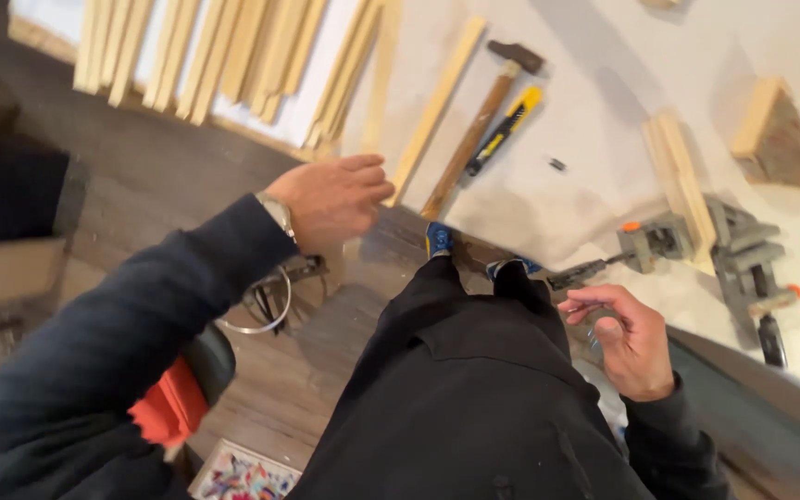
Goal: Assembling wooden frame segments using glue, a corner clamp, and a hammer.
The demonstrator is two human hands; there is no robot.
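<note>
My left hand (331,199), with a watch on the wrist, reaches forward over the edge of the white work surface (594,93). Its fingers are loosely bent and hold nothing. The fingertips are close to a long light wood strip (437,106) and the handle end of a hammer (479,125). My right hand (627,338) hangs lower at my right side, fingers curled and pinched on a small thin item (593,335) too small to identify. Below me are my dark trousers and blue shoes (439,239).
A yellow and black utility knife (504,130) lies beside the hammer. A grey corner clamp (696,243) grips wood strips at the right, near a wooden wedge block (780,139). Several wood strips (224,51) lie at the top left. The floor is wood.
</note>
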